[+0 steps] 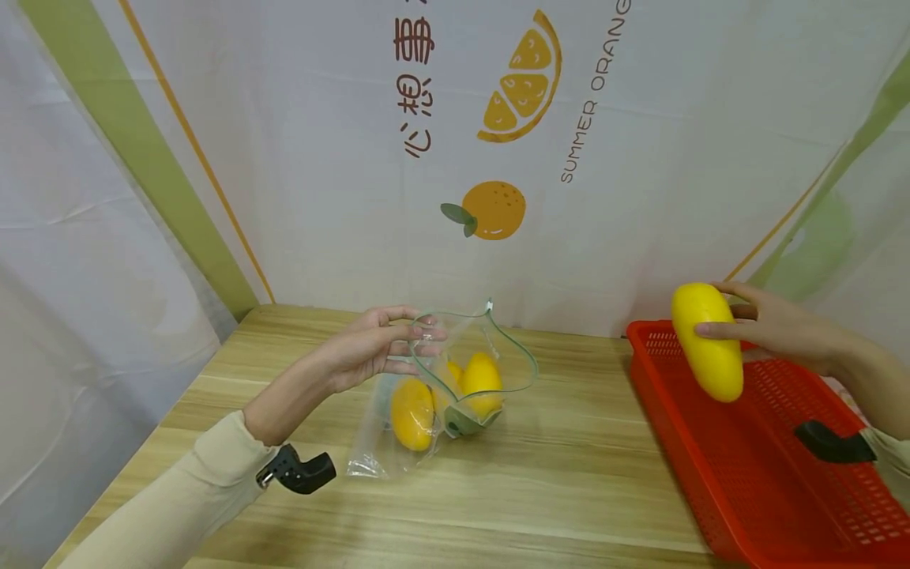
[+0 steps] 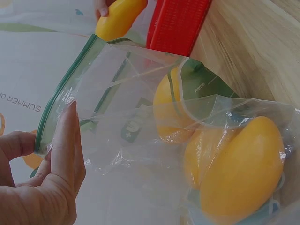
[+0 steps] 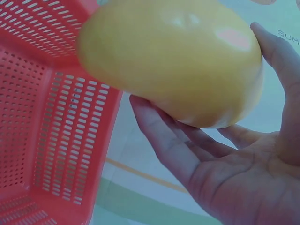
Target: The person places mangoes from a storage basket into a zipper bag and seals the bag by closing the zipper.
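Observation:
My left hand point(image 1: 366, 348) pinches the rim of a clear zip bag point(image 1: 368, 465) between thumb and fingers, as the left wrist view shows. The bag's green-edged mouth gapes, and its lower part lies on the table. Three yellow mangoes are inside it; the front mango point(image 2: 243, 171) leans against the others. Over on the right, my right hand point(image 1: 792, 328) grips another yellow mango point(image 1: 705, 344), thumb on one side and fingers on the other. That mango is held in the air above the far end of a red basket point(image 1: 700, 466).
The basket, with slotted walls, stands along the right side of the wooden table point(image 1: 569, 490). A pale curtain point(image 1: 320, 158) printed with oranges and lettering hangs behind the table's far edge and at both sides.

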A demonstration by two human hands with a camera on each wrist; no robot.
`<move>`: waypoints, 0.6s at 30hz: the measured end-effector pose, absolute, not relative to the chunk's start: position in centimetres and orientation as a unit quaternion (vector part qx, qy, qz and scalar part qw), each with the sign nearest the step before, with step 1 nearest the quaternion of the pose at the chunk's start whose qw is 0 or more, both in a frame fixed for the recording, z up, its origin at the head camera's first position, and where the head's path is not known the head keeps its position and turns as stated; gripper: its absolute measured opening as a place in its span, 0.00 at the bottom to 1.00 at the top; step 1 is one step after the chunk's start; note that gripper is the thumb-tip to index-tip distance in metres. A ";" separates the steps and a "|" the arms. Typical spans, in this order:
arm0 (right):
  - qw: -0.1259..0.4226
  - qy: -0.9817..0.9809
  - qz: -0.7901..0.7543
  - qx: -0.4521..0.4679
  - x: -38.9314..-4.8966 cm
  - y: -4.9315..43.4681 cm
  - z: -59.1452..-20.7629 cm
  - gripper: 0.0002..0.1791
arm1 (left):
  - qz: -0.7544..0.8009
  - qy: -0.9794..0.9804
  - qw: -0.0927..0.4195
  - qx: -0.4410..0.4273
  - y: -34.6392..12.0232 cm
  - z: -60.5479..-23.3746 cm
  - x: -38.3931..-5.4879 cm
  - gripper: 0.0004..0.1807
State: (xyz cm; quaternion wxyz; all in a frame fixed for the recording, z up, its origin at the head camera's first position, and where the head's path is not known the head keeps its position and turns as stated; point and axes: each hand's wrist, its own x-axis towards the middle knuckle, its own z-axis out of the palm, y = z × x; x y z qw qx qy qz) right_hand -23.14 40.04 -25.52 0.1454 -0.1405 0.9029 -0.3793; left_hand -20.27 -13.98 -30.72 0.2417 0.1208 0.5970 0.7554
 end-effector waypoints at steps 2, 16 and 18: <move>0.148 0.898 -0.387 -0.146 -23.2 39.9 -25.5 0.42 | 0.755 0.597 0.241 0.122 -14.0 -30.7 -20.3 0.08; 0.159 0.889 -0.404 -0.147 -23.5 38.1 -25.6 0.43 | 0.756 0.597 0.241 0.120 -13.9 -30.4 -20.0 0.07; 0.162 0.888 -0.406 -0.144 -23.5 37.7 -25.6 0.43 | 0.756 0.596 0.240 0.123 -13.9 -30.5 -20.1 0.07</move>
